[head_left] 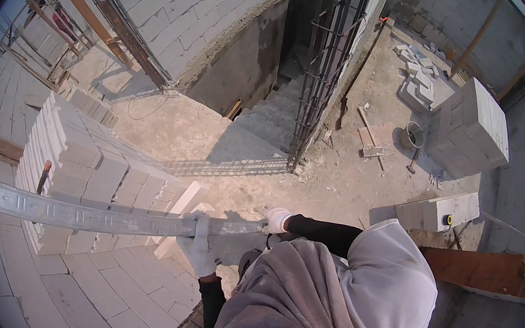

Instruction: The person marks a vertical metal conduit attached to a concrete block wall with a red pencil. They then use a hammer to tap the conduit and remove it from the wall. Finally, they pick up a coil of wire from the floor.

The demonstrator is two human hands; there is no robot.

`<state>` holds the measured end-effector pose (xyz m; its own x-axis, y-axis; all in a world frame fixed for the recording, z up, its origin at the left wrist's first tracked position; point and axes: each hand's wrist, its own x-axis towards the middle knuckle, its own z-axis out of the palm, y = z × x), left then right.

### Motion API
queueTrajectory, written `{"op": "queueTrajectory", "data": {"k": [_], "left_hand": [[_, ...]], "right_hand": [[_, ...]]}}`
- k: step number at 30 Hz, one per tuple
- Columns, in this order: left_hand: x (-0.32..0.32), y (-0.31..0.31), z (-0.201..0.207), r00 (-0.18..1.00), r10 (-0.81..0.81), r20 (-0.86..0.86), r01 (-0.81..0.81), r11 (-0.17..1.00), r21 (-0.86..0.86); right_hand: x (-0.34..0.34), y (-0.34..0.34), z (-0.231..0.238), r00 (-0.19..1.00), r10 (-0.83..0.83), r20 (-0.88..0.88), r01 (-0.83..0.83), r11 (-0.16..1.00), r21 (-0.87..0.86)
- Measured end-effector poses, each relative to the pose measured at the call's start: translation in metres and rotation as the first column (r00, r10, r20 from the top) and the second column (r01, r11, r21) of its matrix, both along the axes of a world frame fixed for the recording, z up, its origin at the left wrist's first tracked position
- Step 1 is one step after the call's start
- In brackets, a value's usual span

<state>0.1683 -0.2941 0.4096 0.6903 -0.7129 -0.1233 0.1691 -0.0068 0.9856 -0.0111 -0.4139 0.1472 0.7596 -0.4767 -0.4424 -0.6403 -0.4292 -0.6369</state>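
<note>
A long galvanized metal channel (83,215) with a row of stamped marks runs from the far left across to the front of my body. My left hand (199,250), in a white glove, wraps round it near its right part, with the fingers over its upper edge. My right hand (277,220), also gloved, is closed at the channel's right end; its fingertips are partly hidden. Behind and below the channel stands a stack of white blocks (93,165), with one block leaning at its right side.
Upright rebar (327,73) rises beside a stairwell (268,118) ahead. On the right are a block stack (469,131), a bucket (412,136), a hammer (413,161), broken blocks (418,88) and a tape measure (447,219) on a low block pile. A rusty beam (487,270) crosses at right.
</note>
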Motion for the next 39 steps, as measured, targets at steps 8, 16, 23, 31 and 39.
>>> {"op": "queueTrajectory", "data": {"k": [8, 16, 23, 31, 39], "left_hand": [[-0.048, -0.019, -0.038, 0.876, -0.395, 0.277, 0.356, 0.917, 0.180], [-0.105, -0.005, 0.016, 0.087, -0.971, 0.222, 0.917, 0.165, 0.363], [-0.163, 0.000, -0.060, -0.463, -0.859, 0.218, 0.746, -0.245, 0.620], [-0.254, 0.002, -0.083, -0.493, -0.736, 0.463, 0.726, -0.055, 0.686], [-0.372, -0.047, -0.027, -0.337, -0.803, 0.492, 0.934, -0.218, 0.283]], "right_hand": [[-0.089, 0.089, 0.051, 0.768, -0.639, -0.040, 0.632, 0.766, -0.120], [-0.138, 0.196, 0.012, 0.438, -0.883, -0.166, 0.874, 0.462, -0.149], [-0.168, 0.274, 0.019, 0.176, -0.927, -0.330, 0.978, 0.202, -0.046], [-0.188, 0.342, -0.004, -0.141, -0.964, -0.225, 0.990, -0.140, -0.022], [-0.222, 0.374, -0.023, -0.463, -0.854, -0.238, 0.882, -0.470, -0.027]]}}
